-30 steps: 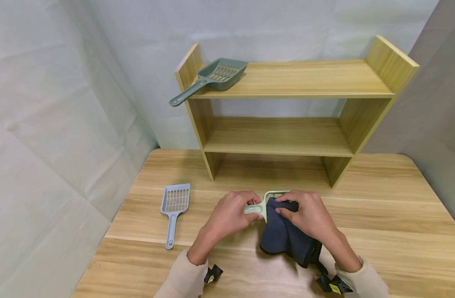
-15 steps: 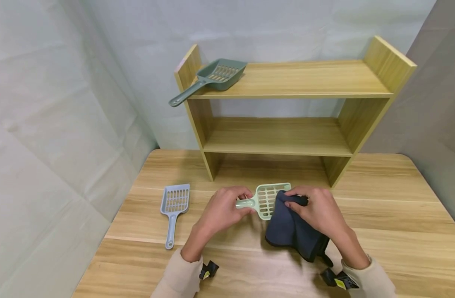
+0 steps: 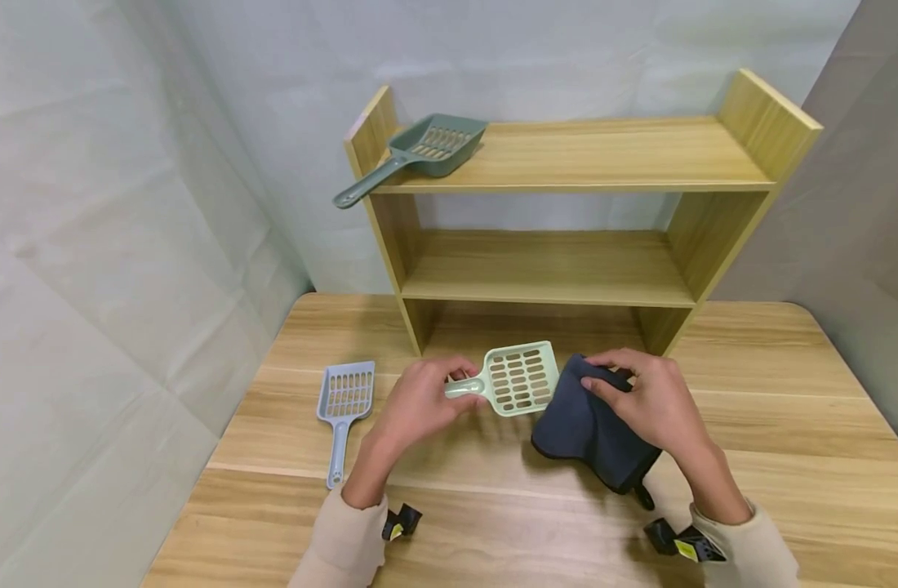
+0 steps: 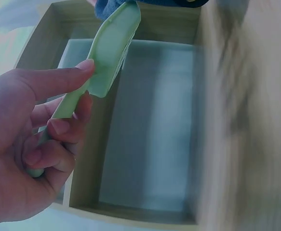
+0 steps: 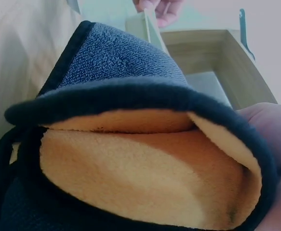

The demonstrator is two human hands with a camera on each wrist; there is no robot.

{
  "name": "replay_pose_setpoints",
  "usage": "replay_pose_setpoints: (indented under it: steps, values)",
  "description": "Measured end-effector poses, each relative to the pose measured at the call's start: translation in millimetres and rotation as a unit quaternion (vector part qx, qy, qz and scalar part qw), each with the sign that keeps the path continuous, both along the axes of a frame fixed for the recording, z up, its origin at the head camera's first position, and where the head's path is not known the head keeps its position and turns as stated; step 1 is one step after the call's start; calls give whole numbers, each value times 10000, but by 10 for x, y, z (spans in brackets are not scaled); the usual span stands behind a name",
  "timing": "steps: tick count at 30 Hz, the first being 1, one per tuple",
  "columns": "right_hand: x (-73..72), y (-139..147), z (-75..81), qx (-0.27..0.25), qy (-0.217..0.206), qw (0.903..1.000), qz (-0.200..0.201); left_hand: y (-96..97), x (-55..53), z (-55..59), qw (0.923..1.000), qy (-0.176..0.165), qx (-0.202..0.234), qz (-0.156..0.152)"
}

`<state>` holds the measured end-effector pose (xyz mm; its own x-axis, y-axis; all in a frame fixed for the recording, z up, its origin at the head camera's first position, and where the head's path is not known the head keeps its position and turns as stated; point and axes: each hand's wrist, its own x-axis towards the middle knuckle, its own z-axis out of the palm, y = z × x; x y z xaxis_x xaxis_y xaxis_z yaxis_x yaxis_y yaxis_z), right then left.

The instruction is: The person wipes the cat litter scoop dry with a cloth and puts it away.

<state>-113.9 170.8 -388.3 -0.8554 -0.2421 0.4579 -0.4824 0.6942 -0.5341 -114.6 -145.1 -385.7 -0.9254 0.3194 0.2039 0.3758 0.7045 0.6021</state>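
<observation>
My left hand (image 3: 420,400) grips a pale green litter scoop (image 3: 526,380) by its handle, with the slotted head pointing right, above the table. Curled fingers and thumb wrap that handle in the left wrist view (image 4: 63,101). To the right, my right hand (image 3: 651,400) pinches the upper part of a dark blue cloth (image 3: 589,433), which hangs down in folds. Up close in the right wrist view, the cloth (image 5: 126,57) has black edging and a tan inner side. Its edge is by the scoop's right rim; whether they touch I cannot tell.
A light blue litter scoop (image 3: 346,408) lies on the table (image 3: 273,523) at left. Behind stands a wooden shelf (image 3: 552,269). On its top board rests a dark green scoop (image 3: 437,147), the handle sticking out past the left front edge.
The pale green scoop has moved left and slightly away, out from under the cloth, and its whole head shows. My right hand has drawn the cloth to the right.
</observation>
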Motion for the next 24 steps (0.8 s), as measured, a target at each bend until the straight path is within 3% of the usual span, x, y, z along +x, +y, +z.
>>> replay_pose_setpoints:
  steps: [6, 13, 24]
  values:
    - [-27, 55, 34, -105, 36, 9998, -177, -92, -9, 50, 9997, -48, 149, 192]
    - [-42, 85, 35, -197, -58, 9989, -413, -147, -5, 70, 9996, 60, 269, 112]
    - [-59, 103, 41, -587, -651, 9952, -436, -124, 8, 67, 9987, 105, 261, -426]
